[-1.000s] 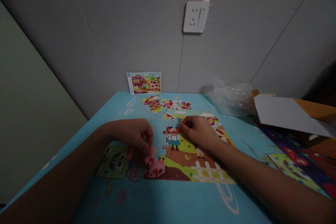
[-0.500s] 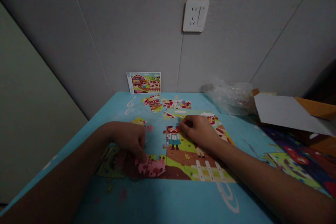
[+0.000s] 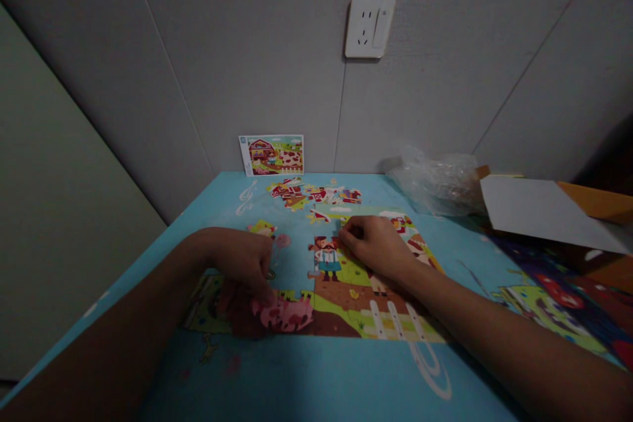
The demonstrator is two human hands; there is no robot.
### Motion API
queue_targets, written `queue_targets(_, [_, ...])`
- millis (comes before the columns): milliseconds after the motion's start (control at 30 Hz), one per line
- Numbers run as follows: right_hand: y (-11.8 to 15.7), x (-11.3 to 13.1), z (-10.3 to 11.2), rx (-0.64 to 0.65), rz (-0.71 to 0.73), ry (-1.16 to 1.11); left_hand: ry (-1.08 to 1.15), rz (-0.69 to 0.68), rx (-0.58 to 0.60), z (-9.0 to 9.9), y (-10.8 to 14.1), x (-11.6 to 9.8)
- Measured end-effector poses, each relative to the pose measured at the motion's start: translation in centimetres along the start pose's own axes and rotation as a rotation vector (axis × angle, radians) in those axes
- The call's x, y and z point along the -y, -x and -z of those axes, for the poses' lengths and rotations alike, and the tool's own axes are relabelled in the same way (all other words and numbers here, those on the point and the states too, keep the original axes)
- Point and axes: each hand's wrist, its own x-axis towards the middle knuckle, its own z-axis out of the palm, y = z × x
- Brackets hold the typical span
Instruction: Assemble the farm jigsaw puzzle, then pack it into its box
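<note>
The left hand (image 3: 242, 262) lies palm down on the blue table (image 3: 316, 376), its fingers bunched together and pressing on a flat pink pig piece (image 3: 284, 314) at the lower left corner of the puzzle (image 3: 366, 297). The piece is thin card with knobbed edges; it sits against the puzzle's left edge, though whether it is fully locked in cannot be told. The right hand (image 3: 378, 250) rests on the upper part of the puzzle, fingers curled together, their tips at its top edge beside the printed farmer; whether they pinch a piece is hidden.

The puzzle is one flat, partly joined sheet of glossy card, showing a white fence, brown soil and green grass. The table top is smooth and printed with cartoon figures. A small cluster of loose pieces (image 3: 316, 196) lies near the wall, too many and too small to count, and two more lie just beyond the left hand. One picture card (image 3: 271, 155) leans upright against the grey panelled wall. To the right lie one crumpled clear plastic bag (image 3: 435, 184) and one open cardboard box (image 3: 554, 214). One white socket (image 3: 369, 26) is on the wall.
</note>
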Motion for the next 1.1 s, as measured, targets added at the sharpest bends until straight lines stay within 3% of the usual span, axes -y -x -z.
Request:
queue_targets(133, [0.0, 0.0, 0.0, 0.007, 0.000, 0.007, 0.059, 0.132, 0.134, 0.1, -0.3, 0.6])
queue_targets(333, [0.0, 0.3, 0.2, 0.008, -0.014, 0.008, 0.048, 0.112, 0.070, 0.1, -0.7, 0.9])
queue_targets(467, [0.1, 0.4, 0.3, 0.013, -0.028, 0.010, 0.048, 0.227, 0.110, 0.0, -0.6, 0.6])
queue_targets(567, [0.1, 0.4, 0.3, 0.017, -0.026, 0.006, -0.023, 0.287, 0.075, 0.0, -0.4, 0.3])
queue_targets(800, [0.1, 0.3, 0.2, 0.011, -0.011, 0.025, -0.253, 0.276, -0.089, -0.2, 0.3, -0.6])
queue_targets(967, [0.0, 0.3, 0.1, 0.012, -0.004, 0.037, -0.293, 0.216, -0.192, -0.4, 0.4, -1.2])
queue_targets(1033, [0.0, 0.2, 0.1, 0.011, 0.000, 0.045, -0.260, 0.154, -0.184, -0.6, 0.2, -1.2])
queue_targets(1100, [0.0, 0.2, 0.1, 0.006, 0.003, 0.053, -0.166, 0.152, -0.105, -0.9, -0.1, -1.3])
